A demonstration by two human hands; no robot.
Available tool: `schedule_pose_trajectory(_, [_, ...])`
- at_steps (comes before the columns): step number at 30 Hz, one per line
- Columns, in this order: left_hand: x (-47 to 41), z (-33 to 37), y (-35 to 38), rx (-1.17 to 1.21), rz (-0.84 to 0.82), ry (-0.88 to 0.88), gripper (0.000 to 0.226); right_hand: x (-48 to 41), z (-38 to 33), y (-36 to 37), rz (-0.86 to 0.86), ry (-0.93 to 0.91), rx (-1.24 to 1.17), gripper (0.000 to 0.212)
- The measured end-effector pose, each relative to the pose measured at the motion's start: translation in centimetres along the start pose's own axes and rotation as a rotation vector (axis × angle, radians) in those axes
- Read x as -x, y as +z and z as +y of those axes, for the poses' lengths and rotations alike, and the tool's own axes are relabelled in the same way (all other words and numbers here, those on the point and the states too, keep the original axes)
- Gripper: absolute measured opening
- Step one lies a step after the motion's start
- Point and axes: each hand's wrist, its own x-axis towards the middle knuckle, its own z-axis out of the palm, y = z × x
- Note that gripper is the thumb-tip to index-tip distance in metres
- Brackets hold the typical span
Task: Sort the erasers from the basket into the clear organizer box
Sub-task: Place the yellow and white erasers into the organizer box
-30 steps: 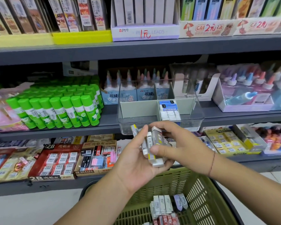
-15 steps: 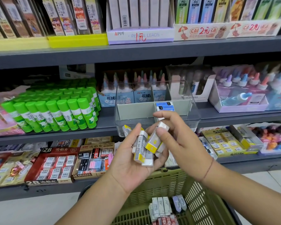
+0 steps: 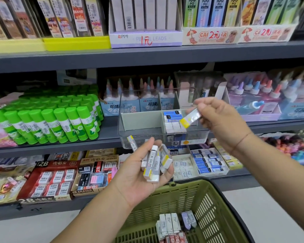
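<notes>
Pinching one yellow-tipped eraser (image 3: 190, 118) above the clear organizer box (image 3: 130, 137) on the shelf, the right hand (image 3: 221, 123) readies it for a compartment while the left hand (image 3: 140, 174) cradles spare erasers (image 3: 154, 163) over the basket (image 3: 209, 199)

Upper tier of grey shelf (image 3: 147, 55): yellow tray (image 3: 75, 43), PENCIL LEADS box (image 3: 146, 39). Middle tier: green glue sticks (image 3: 47, 123) packed in rows, left; pastel-capped bottles (image 3: 256, 88), right. Lower tier: red 2B box (image 3: 49, 179) beside 4B ERASER box (image 3: 95, 174). Pale floor (image 3: 270, 216) below.
</notes>
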Motion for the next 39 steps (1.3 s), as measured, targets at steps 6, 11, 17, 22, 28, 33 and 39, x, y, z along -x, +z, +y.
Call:
schedule_pose_trajectory(6, [0.0, -0.3, 0.2, -0.003, 0.022, -0.034, 0.032, -5.3, 0.7, -3.4, 0.082, -0.076, 0.230, 0.009])
schedule_pose_trajectory(11, [0.1, -0.2, 0.2, -0.005, 0.044, -0.045, 0.034, -10.9, 1.2, -0.8, 0.005, -0.145, 0.396, 0.012])
schedule_pose_trajectory(17, [-0.1, 1.3, 0.5, 0.012, 0.064, -0.003, 0.032, -16.9, 1.2, 3.3, -0.149, -0.127, 1.111, 0.024])
schedule_pose_trajectory(22, [-0.8, 2.7, -0.1, 0.012, 0.104, 0.027, 0.033, -17.8, 3.0, 5.0, -0.182, -0.271, 1.355, 0.021])
schedule_pose_trajectory(28, [-1.4, 3.5, -0.8, 0.024, 0.104, 0.028, 0.034, -18.5, 4.7, 5.5, -0.183, -0.377, 1.504, 0.036])
schedule_pose_trajectory(33, [-1.7, 3.3, -0.8, 0.007, 0.094, 0.024, 0.033, -18.7, 5.2, 5.6, -0.136, -0.427, 1.530, 0.047])
schedule_pose_trajectory(39, [-1.3, 3.0, -0.4, -0.058, 0.066, -0.008, 0.035, -17.1, 3.5, 5.2, -0.201, -0.257, 1.488, 0.038])
